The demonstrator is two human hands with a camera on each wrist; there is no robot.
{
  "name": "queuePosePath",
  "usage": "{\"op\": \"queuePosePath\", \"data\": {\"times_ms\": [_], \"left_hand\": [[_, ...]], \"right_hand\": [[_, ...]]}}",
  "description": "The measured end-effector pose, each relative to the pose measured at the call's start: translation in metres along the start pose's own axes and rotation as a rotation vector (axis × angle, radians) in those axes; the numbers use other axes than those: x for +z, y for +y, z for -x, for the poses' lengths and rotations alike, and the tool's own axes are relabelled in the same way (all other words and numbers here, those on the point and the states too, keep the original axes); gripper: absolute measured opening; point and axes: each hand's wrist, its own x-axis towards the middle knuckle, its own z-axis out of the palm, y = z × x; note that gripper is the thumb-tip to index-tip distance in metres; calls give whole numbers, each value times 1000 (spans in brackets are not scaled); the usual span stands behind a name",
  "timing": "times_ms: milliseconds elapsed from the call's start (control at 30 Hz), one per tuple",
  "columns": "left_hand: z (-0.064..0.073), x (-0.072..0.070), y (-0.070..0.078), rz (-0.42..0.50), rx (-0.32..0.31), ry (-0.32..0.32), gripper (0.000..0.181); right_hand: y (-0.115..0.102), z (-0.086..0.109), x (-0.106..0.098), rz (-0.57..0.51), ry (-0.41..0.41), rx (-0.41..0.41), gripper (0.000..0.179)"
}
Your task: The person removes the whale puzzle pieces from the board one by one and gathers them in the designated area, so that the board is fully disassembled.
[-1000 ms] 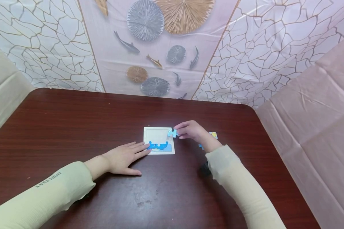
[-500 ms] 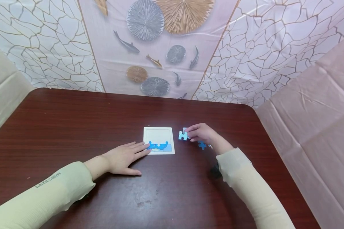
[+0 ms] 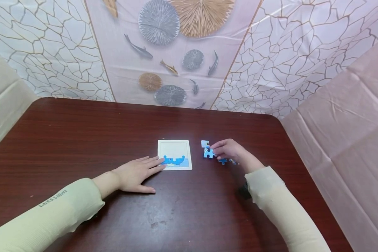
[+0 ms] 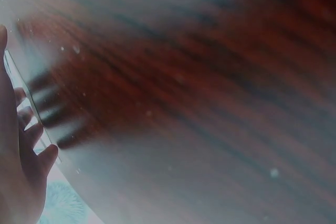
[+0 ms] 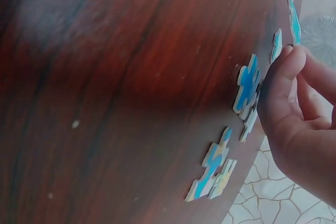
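A white puzzle tray (image 3: 175, 148) lies on the brown table, with blue puzzle pieces (image 3: 174, 161) fitted along its near part. My left hand (image 3: 138, 175) rests flat, its straight fingertips on the tray's near left corner; the left wrist view shows the same hand (image 4: 23, 156) at its left edge. To the right of the tray, my right hand (image 3: 232, 151) pinches a light-blue jigsaw piece (image 3: 208, 153) by its edge. In the right wrist view this jigsaw piece (image 5: 295, 22) stands up from between thumb and index finger.
Loose pieces lie around the right hand: a pale piece (image 3: 204, 143) just beyond the held one, a blue piece (image 3: 222, 161) nearer, and others partly hidden by the hand. The right wrist view shows a yellow-patterned piece (image 5: 223, 179). Patterned cloth (image 3: 163, 70) hangs behind the table.
The right hand has carried the jigsaw piece from above the tray's right edge to the right and slightly nearer, among the loose pieces. My left hand has stayed put.
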Motion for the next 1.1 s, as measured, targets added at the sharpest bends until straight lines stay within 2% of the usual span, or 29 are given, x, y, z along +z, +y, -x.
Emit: {"op": "queuePosePath", "data": {"times_ms": [300, 567, 1100], "left_hand": [[0, 1, -1, 1, 3, 5, 79], [0, 2, 0, 6, 3, 5, 78], [0, 0, 1, 0, -1, -1, 79]], "right_hand": [[4, 1, -1, 66, -6, -12, 29], [2, 2, 3, 79, -7, -32, 29], [-6, 7, 1, 150, 36, -22, 29]]}}
